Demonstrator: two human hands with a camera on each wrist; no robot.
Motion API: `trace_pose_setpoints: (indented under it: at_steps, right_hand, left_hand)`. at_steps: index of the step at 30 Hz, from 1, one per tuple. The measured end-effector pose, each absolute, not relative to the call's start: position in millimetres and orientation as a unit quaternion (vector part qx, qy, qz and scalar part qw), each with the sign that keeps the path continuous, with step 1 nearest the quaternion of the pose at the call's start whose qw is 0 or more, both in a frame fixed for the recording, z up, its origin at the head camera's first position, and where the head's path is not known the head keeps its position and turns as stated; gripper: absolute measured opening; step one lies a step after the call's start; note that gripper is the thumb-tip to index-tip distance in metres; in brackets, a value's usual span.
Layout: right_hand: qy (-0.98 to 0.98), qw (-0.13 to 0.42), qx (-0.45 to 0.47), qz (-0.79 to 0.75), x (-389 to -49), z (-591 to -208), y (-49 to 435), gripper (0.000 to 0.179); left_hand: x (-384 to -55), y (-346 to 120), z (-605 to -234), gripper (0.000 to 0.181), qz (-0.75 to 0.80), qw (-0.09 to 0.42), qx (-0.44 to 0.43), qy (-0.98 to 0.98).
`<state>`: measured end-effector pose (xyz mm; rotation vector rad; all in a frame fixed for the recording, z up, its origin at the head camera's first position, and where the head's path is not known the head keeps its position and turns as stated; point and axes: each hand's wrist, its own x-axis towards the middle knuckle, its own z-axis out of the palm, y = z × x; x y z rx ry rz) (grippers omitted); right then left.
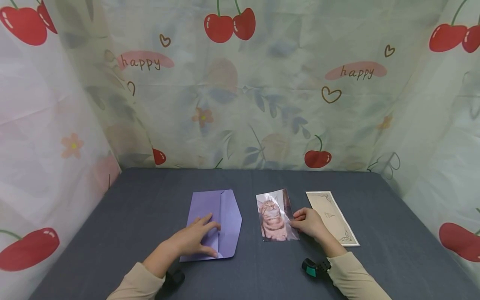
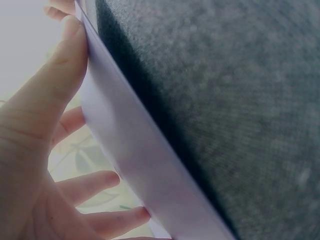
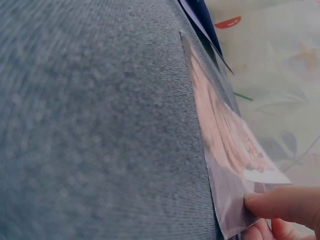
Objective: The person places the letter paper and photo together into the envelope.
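Note:
A purple envelope (image 1: 233, 216) lies on the dark table with its flap unfolded to the right. My left hand (image 1: 191, 239) rests on it, fingers spread and fairly straight; in the left wrist view the thumb (image 2: 65, 65) and fingertips touch the envelope (image 2: 135, 145). To the right lies a glossy photo of an orange cat (image 1: 271, 216). My right hand (image 1: 313, 225) pinches its right edge between thumb and fingers. In the right wrist view that edge of the photo (image 3: 225, 135) is bent up slightly, and part of the hand is outside the frame.
A cream card with dark corner ornaments (image 1: 337, 214) lies right of the photo, partly behind my right hand. Dark cloth covers the table (image 1: 150, 200). Printed curtains (image 1: 240, 104) stand at the back and both sides. A black wrist device (image 1: 313, 268) sits below my right wrist.

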<state>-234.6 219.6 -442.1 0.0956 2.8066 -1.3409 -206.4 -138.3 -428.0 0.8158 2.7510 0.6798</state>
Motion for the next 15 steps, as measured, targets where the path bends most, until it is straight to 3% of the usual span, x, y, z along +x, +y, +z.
trace_pose_setpoints:
  at_steps: [15]
  right_hand:
    - [0.88, 0.031, -0.001, -0.474, -235.6, -443.2, 226.1, 0.042]
  left_hand:
    - [-206.0, -138.3, -427.8, 0.061, 0.229, 0.097, 0.271, 0.93]
